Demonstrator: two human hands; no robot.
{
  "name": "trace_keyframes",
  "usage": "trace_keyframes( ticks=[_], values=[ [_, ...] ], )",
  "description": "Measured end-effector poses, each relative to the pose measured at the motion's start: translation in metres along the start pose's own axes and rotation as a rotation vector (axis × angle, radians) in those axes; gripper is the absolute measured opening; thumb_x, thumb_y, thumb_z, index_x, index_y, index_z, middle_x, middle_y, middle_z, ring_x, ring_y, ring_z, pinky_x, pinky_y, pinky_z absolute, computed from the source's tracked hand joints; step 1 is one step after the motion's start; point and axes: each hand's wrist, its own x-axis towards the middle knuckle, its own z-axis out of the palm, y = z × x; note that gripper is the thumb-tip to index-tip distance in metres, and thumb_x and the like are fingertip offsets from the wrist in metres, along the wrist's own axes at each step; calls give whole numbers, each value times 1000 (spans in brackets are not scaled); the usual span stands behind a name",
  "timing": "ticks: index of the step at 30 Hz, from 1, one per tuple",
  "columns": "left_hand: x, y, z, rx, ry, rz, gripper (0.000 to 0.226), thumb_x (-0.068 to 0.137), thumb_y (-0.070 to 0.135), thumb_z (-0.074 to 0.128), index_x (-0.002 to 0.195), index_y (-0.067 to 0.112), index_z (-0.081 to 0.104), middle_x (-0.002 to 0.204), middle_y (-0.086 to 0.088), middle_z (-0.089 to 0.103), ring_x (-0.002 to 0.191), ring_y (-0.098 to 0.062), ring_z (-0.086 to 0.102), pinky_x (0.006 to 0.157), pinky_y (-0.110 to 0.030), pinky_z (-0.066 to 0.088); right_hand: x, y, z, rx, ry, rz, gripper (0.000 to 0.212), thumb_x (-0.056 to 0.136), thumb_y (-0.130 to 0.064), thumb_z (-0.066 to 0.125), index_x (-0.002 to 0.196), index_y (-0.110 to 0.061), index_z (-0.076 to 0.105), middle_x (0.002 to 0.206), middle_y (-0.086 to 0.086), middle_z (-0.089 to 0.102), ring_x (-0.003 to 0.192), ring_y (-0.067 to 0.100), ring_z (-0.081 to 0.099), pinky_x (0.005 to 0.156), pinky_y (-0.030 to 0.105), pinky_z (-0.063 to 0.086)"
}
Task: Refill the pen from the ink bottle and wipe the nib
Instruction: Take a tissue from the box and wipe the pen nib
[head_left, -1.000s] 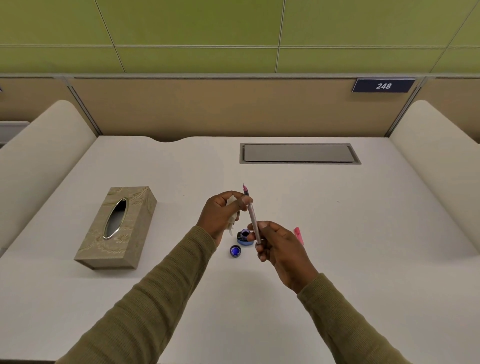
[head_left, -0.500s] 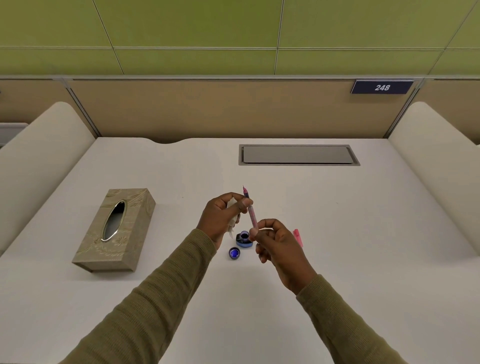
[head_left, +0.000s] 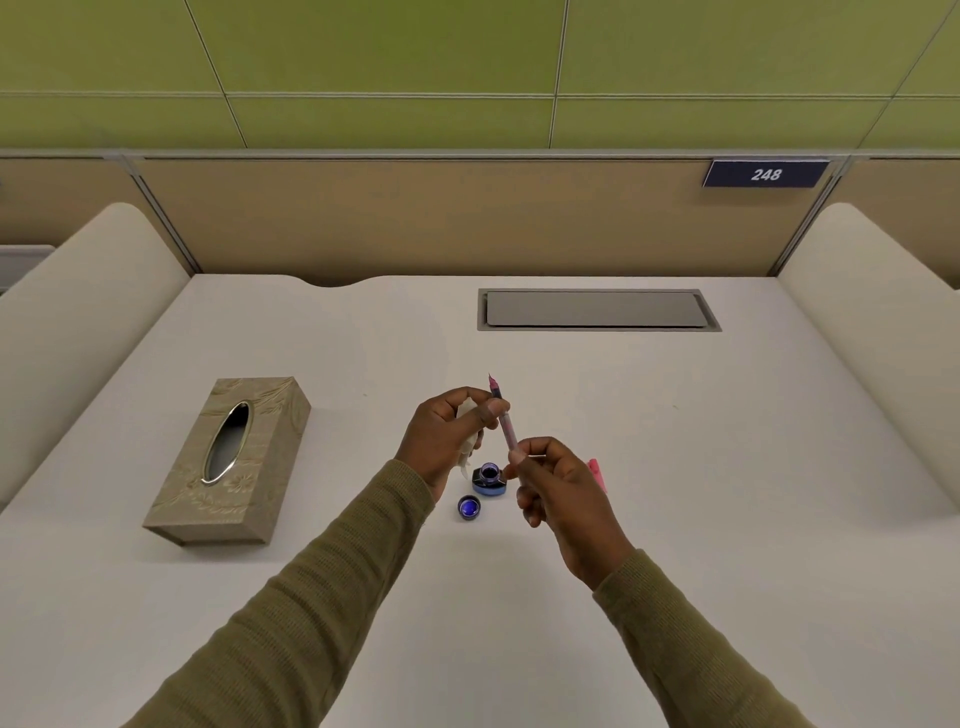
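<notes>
A slim pink pen (head_left: 505, 426) points nib-up and away from me above the desk. My left hand (head_left: 451, 435) pinches it near the nib end and also clutches a crumpled white tissue (head_left: 467, 447) in the palm. My right hand (head_left: 561, 488) grips the pen's lower end between thumb and fingers. Directly below the pen, the small open ink bottle (head_left: 489, 478) stands on the white desk (head_left: 675, 519), its blue cap (head_left: 469, 506) lying beside it on the near left. A pink pen part (head_left: 597, 472) lies behind my right hand, mostly hidden.
A beige tissue box (head_left: 231, 462) with an oval opening lies at the left. A grey cable hatch (head_left: 597, 309) is set into the desk at the back. Padded cream dividers rise at both sides.
My right hand has slid slightly up and toward the pen's end. The pen stays nearly in place, nib still up, and my left hand keeps its grip.
</notes>
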Motion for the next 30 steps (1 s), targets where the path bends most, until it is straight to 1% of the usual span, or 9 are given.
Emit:
trace_keyframes(
  ticks=[3,6,9,11,16,20,22,24,30],
  values=[
    [0,0,0,-10,6,2,20,88,21,69,97,3,72,80,-11,61,66,-20,45,55,-24,43,-1,-1,-1,45,-15,17,23,103,-26,54,107,-13,73,89,4,73,62,14,54,53,26,46],
    [0,0,1,-1,11,5,21,88,22,69,97,3,72,79,-11,61,67,-21,44,55,-25,42,-1,-1,1,3,-10,-2,17,99,-29,62,109,-16,68,86,4,73,62,15,54,53,26,47],
    [1,0,1,19,14,10,21,88,23,69,96,4,72,79,-10,61,67,-21,45,56,-25,43,0,-1,2,-36,7,-24,15,96,-25,67,106,-15,64,85,9,72,61,16,53,52,27,46],
    [1,0,1,13,15,12,20,88,21,69,96,3,72,78,-10,61,66,-21,45,55,-25,43,0,-2,2,-34,0,-26,12,99,-25,63,106,-14,65,85,7,73,61,15,53,52,27,45],
    [1,-1,0,4,26,15,17,87,19,71,89,2,71,76,-11,59,65,-21,44,55,-26,41,-2,-2,1,-5,-40,-20,18,103,-27,56,106,-13,68,85,6,73,61,16,52,50,26,42],
    [0,-2,0,16,29,19,21,86,21,71,91,1,70,77,-13,58,67,-23,44,56,-27,41,-3,-3,5,-63,-26,-33,16,98,-31,64,108,-19,63,82,4,74,57,13,51,51,26,44],
    [0,-2,1,19,30,19,21,86,22,71,91,1,71,77,-12,59,67,-23,44,57,-28,42,-2,-3,6,-88,-11,-41,16,96,-30,67,106,-19,61,81,5,75,56,14,51,50,25,44],
    [-1,-1,2,12,30,14,20,86,21,71,90,2,70,77,-12,59,67,-23,44,57,-28,42,-2,-3,5,-75,-11,-41,14,98,-30,64,105,-18,62,84,7,76,56,14,52,49,25,43],
    [-2,0,1,35,35,23,16,87,20,71,86,4,71,75,-9,60,66,-21,45,56,-27,43,-4,-4,3,-36,-75,-14,20,104,-30,53,109,-18,68,94,14,73,58,14,51,49,25,42]
  ],
)
